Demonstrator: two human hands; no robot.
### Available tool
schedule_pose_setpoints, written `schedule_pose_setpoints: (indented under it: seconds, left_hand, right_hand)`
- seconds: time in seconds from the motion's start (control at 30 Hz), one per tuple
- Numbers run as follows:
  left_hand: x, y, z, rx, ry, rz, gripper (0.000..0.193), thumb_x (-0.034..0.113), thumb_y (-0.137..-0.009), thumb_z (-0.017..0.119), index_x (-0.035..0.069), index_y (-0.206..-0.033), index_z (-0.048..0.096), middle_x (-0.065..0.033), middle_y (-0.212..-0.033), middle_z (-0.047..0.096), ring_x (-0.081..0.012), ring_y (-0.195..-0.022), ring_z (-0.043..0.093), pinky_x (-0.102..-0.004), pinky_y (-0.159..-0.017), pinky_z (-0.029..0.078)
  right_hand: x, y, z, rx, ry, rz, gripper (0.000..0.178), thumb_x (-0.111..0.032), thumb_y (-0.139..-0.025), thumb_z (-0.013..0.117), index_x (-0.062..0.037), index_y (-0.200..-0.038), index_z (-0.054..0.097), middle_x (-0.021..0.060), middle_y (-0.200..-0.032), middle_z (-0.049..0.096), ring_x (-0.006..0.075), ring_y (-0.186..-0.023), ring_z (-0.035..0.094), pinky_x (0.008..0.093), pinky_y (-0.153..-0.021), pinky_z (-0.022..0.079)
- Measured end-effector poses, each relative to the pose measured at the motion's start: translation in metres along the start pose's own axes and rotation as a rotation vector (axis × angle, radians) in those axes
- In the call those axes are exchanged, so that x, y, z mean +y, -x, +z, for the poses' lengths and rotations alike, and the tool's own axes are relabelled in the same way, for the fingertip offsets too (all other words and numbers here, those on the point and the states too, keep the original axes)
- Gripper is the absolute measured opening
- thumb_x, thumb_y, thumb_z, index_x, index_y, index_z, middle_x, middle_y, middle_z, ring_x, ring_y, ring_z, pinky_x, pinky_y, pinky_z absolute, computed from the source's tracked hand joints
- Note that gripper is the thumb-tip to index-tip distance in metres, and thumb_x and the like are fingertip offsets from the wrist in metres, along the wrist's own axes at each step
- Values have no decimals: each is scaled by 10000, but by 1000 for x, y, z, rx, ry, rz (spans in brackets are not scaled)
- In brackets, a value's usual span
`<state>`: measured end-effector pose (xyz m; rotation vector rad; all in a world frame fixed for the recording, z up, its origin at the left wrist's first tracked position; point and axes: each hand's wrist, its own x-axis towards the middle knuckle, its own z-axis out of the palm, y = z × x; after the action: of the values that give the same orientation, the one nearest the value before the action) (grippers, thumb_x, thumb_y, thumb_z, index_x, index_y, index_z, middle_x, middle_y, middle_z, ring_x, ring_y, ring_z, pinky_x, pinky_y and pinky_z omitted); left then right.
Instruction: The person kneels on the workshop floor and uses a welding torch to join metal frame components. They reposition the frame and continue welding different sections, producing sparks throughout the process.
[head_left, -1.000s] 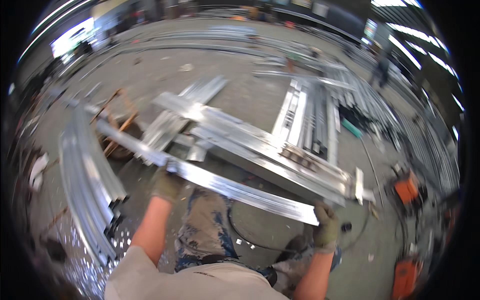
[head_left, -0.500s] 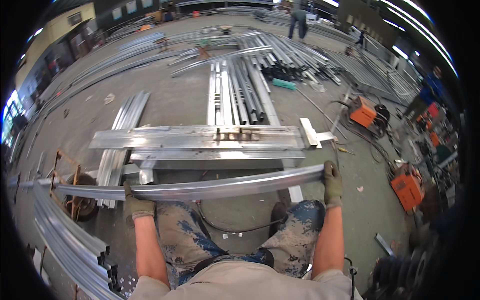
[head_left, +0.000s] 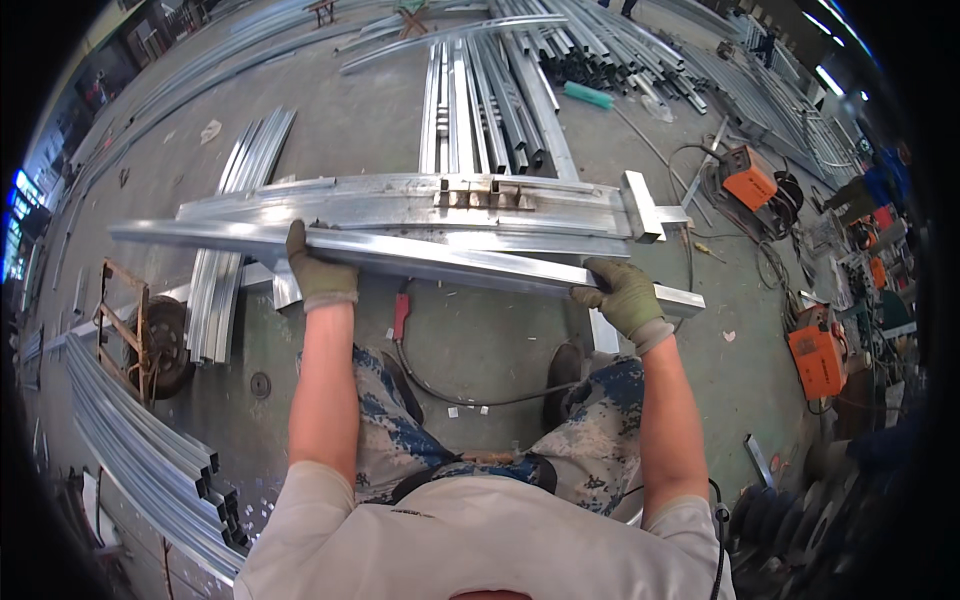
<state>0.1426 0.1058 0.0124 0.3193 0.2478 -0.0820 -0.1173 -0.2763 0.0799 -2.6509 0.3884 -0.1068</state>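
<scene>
A long shiny metal tube (head_left: 460, 260) spans the space before me, tilted so its right end sits lower and nearer. My left hand (head_left: 324, 272), in an olive work glove, is closed around its left part. With the same kind of glove, my right hand (head_left: 630, 300) grips it a little short of the right end. Just beyond lie broad metal beams (head_left: 350, 200) side by side, with a row of small rusty brackets (head_left: 485, 195) on one. A short box-section piece (head_left: 642, 208) stands crosswise at their right end. The tube hides part of the nearer beam.
At left, stacked metal profiles (head_left: 150, 450) lie beside a rusty wheeled frame (head_left: 140, 330). A red-handled cable tool (head_left: 401, 315) rests on the floor between my feet and the beams. Two orange machines (head_left: 750, 178) with cables stand at right. More tubes (head_left: 480, 100) lie beyond.
The tube has moved forward and its right end has swung nearer to me. My right hand has shifted inward from the end, and my left hand has gone forward and right.
</scene>
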Motion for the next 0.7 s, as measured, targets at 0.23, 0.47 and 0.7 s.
schedule_pose_setpoints:
  seconds: [0.23,0.47,0.7]
  left_hand:
    - [-27,-75,-3,123,-102,-96,510,454,-908,778,114,-1275,679,-81,-1271,710,-308,-1180,650,-509,-1110,478]
    - [-60,-117,-22,20,-73,-272,569,457,-959,735,99,-1384,615,-136,-1406,649,-369,-1288,606,-547,-1129,474]
    - [-53,-150,-44,30,-13,-313,550,457,-941,788,75,-1300,623,-125,-1247,689,-322,-1168,652,-531,-1087,518]
  right_hand:
    - [17,-47,35,123,-47,-46,549,-430,-805,877,-49,-1182,760,181,-1020,764,366,-972,713,467,-859,553]
    - [41,-92,29,205,-116,-78,511,-293,-775,917,17,-1151,763,184,-911,750,295,-825,725,397,-784,573]
    - [4,-130,9,93,-20,-19,477,-364,-816,875,-33,-1144,773,179,-1002,771,339,-935,731,426,-860,561]
